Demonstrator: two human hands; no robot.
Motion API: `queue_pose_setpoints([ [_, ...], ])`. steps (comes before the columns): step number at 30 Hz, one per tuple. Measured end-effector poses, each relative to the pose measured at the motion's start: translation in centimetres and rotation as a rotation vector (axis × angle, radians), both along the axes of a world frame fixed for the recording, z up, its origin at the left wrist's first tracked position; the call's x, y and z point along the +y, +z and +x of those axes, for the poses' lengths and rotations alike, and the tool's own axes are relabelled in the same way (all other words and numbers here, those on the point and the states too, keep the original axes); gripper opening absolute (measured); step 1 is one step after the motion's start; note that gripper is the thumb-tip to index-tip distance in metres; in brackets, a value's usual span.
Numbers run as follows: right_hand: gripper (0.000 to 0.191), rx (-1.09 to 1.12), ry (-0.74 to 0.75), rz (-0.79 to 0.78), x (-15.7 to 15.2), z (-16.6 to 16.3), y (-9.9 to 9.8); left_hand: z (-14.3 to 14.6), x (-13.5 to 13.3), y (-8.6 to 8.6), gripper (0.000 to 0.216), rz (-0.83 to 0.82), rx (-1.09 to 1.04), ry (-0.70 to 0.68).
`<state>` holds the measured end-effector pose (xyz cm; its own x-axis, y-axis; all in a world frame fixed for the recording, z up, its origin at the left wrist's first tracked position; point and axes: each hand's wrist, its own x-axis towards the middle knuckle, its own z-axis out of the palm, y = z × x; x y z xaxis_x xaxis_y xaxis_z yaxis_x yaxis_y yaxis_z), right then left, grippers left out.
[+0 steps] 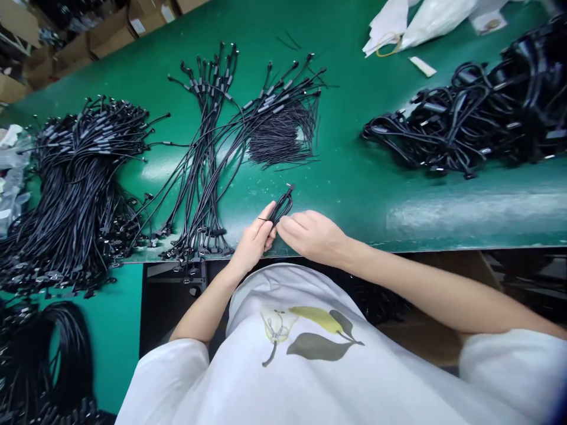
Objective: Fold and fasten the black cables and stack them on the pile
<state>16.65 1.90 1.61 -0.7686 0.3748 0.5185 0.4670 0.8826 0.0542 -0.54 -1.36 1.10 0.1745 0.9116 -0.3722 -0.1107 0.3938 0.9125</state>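
My left hand (256,239) and my right hand (310,235) meet at the near edge of the green table (354,177). Together they pinch a short black cable (283,205) folded into a small loop, its plug end pointing up and away. The fingers of both hands are closed on it. Just left of my hands lies a fan of black cables (208,153) with plugs at both ends. Behind it lies a bunch of thin black ties (281,136).
A large heap of black cables (75,189) covers the table's left side. Another heap of thicker coiled cables (478,118) lies at the right. White plastic bags (420,20) sit at the far edge. Cardboard boxes (110,35) stand beyond the table at top left.
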Motion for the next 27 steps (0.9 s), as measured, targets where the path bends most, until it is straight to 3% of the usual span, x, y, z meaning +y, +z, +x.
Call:
queue_pose_setpoints([
  [4, 0.030, -0.076, 0.231, 0.164, 1.1, -0.3, 0.9, -1.1, -0.3, 0.0, 0.056, -0.037, 0.059, -0.085],
  [8, 0.029, -0.228, 0.329, 0.112, 1.5, -0.9, 1.2, -2.0, -0.7, -0.4, 0.042, -0.096, 0.107, -0.207],
  [12, 0.026, -0.239, 0.373, 0.062, 1.0, -0.8, 1.7, -2.7, -1.5, -0.5, 0.035, -0.095, 0.001, -0.367],
  [18, 0.025, -0.276, 0.325, 0.118, 0.1, -0.4, 2.2, -2.1, -1.9, -0.8, 0.035, -0.177, -0.106, -0.231],
  [23, 0.021, -0.387, 0.203, 0.215, -0.7, -1.1, 1.7, -1.3, -1.7, -1.2, 0.076, -0.228, -0.073, -0.102],
  [27, 0.021, -0.550, 0.217, 0.215, -0.9, -1.9, 1.2, -1.0, -2.1, -1.7, 0.074, -0.198, 0.073, -0.125],
])
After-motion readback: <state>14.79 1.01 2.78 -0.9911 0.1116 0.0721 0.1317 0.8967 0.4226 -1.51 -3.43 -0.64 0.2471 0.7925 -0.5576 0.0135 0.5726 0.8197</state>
